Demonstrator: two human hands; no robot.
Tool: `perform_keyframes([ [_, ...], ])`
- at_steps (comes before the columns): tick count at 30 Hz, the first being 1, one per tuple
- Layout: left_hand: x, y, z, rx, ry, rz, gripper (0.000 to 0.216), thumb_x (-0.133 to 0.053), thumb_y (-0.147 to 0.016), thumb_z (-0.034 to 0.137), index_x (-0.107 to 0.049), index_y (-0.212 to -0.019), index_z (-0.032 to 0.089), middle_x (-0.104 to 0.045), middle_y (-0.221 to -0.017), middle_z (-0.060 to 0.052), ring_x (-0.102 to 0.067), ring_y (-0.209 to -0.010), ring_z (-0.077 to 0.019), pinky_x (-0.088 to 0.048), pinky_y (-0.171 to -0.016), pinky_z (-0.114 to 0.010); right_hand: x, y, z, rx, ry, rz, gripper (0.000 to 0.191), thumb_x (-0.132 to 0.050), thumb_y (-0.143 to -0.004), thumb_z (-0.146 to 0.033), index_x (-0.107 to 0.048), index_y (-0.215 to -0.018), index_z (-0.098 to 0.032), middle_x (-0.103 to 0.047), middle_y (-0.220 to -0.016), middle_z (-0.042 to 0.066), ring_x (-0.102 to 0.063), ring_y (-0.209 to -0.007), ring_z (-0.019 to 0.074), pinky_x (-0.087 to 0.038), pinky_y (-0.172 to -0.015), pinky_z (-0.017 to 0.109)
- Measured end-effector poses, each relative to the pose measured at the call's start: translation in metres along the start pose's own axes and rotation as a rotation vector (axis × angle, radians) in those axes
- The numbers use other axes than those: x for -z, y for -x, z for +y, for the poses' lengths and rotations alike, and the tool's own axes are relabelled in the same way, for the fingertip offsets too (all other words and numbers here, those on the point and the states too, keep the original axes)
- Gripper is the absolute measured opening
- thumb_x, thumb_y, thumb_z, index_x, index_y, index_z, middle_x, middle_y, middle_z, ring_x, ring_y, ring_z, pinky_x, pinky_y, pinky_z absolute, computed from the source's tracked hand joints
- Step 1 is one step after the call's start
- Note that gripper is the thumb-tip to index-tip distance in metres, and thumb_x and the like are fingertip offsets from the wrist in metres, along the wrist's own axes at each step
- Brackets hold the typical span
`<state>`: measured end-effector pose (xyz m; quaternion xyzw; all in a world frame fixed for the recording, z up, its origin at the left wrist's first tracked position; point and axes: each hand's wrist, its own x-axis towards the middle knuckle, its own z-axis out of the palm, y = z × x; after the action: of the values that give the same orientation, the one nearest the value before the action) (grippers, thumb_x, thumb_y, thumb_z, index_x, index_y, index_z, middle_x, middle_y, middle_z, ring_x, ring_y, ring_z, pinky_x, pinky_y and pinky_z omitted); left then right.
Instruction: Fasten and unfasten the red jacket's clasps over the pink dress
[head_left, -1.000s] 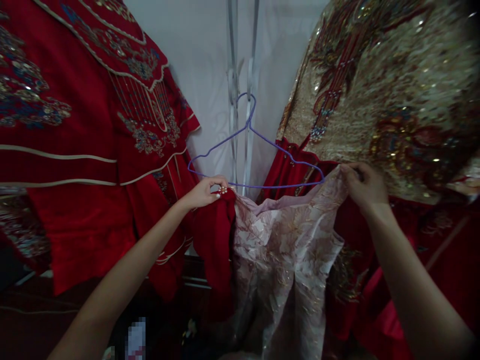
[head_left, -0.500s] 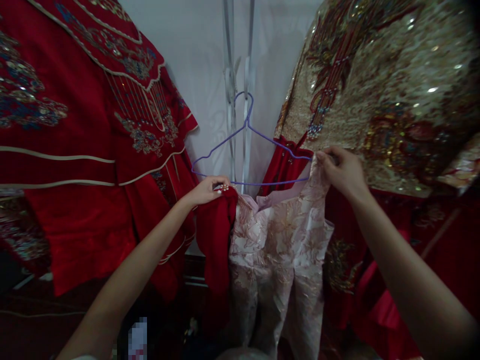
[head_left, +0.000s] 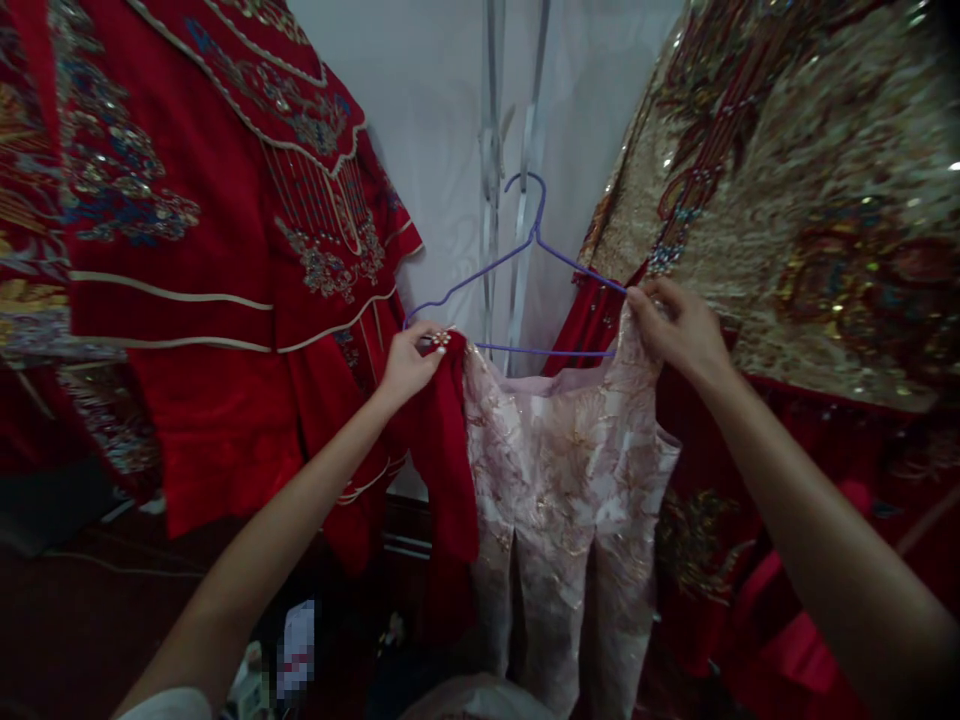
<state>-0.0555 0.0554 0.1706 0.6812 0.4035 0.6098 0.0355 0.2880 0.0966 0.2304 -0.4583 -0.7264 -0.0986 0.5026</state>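
Note:
A pale pink brocade dress [head_left: 570, 480] with a red sleeve or lining on its left side hangs below a purple wire hanger [head_left: 517, 265]. My left hand [head_left: 409, 365] pinches the dress's left shoulder, by some pearl buttons, against the hanger's left end. The dress's right shoulder is pinched in my right hand [head_left: 675, 325], held at the hanger's right arm. The hanger's hook sits on white straps [head_left: 517, 200] against the wall.
A red embroidered robe [head_left: 225, 260] hangs close on the left. A gold sequined robe [head_left: 810, 190] over red cloth hangs on the right. A white wall [head_left: 435, 130] lies behind. Dark floor and small items sit below.
My right hand has lifted the dress's right shoulder from the hanger's lower right corner up onto its right arm. My left hand has risen slightly, still gripping. The view has shifted a little.

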Motion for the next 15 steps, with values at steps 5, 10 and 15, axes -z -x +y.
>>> perform_keyframes([
  [5,0.05,0.005,-0.034,0.179,-0.052,0.116,0.02,-0.067,-0.068,0.036,-0.062,-0.071,0.017,-0.063,-0.07,-0.001,-0.055,-0.068,-0.0139,-0.045,-0.068,-0.025,-0.004,-0.007,0.005,0.015,-0.061,-0.015,0.034,-0.048,-0.086,-0.052,-0.054,-0.074,-0.02,-0.05,-0.062,-0.001,-0.044,-0.057,0.0118,-0.03,-0.054,0.024],
  [10,0.074,0.016,-0.059,0.399,0.059,0.149,0.029,-0.074,-0.059,0.041,-0.062,-0.067,0.016,-0.06,-0.065,0.001,-0.051,-0.062,-0.0121,-0.041,-0.059,-0.023,-0.017,-0.005,0.01,0.0,-0.128,-0.033,0.035,-0.049,-0.085,-0.052,-0.054,-0.074,-0.02,-0.049,-0.061,-0.002,-0.042,-0.055,0.0105,-0.029,-0.052,0.023],
  [15,0.076,0.013,-0.062,0.434,0.114,0.168,0.027,-0.077,-0.057,0.036,-0.063,-0.067,0.015,-0.059,-0.067,0.001,-0.051,-0.063,-0.0102,-0.04,-0.065,-0.022,-0.019,-0.01,0.017,0.005,-0.17,-0.057,0.034,-0.051,-0.084,-0.051,-0.053,-0.072,-0.019,-0.047,-0.059,-0.003,-0.04,-0.053,0.0093,-0.028,-0.05,0.022],
])
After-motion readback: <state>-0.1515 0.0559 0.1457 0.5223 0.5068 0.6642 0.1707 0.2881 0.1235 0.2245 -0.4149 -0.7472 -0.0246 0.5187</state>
